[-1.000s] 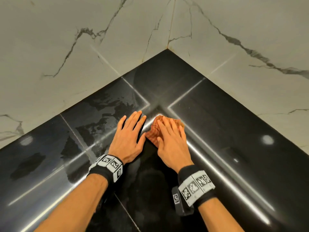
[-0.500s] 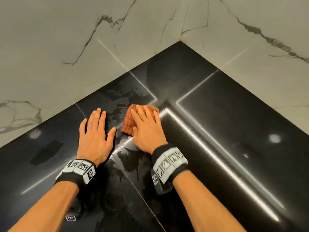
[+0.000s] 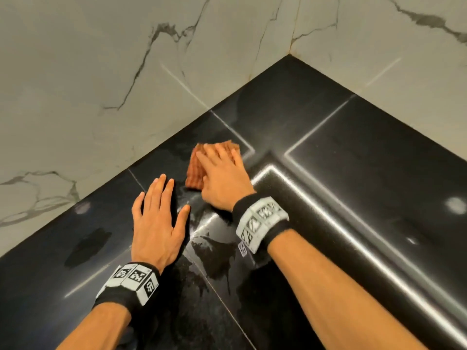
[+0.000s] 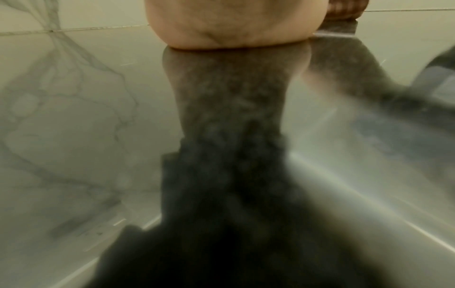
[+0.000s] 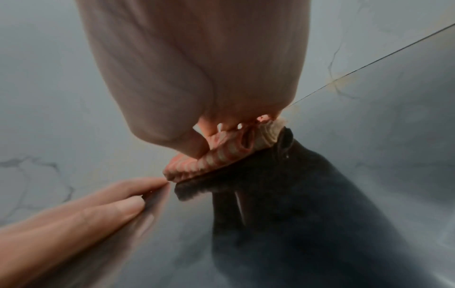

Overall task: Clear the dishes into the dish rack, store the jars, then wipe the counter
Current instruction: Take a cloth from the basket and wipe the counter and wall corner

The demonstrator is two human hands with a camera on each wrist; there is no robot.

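Note:
An orange ribbed cloth (image 3: 195, 170) lies folded on the glossy black counter (image 3: 353, 160) near the wall. My right hand (image 3: 219, 170) presses flat on the cloth with straight fingers, covering most of it. In the right wrist view the cloth (image 5: 209, 161) bunches under the palm. My left hand (image 3: 158, 221) rests flat on the counter just left of the cloth, fingers straight and holding nothing; its fingers (image 5: 103, 204) show in the right wrist view, their tips close to the cloth's edge. The left wrist view shows only the heel of the left hand (image 4: 231, 23) on the counter.
White marble walls (image 3: 101, 72) meet at a corner (image 3: 290, 53) behind the counter. Wet smears (image 3: 212, 256) mark the black surface between my wrists. Thin seams cross the counter. No dishes or jars are in view.
My right hand has slid the cloth leftward and toward the left wall, away from the counter's seam crossing. The left hand has shifted left alongside it, still flat.

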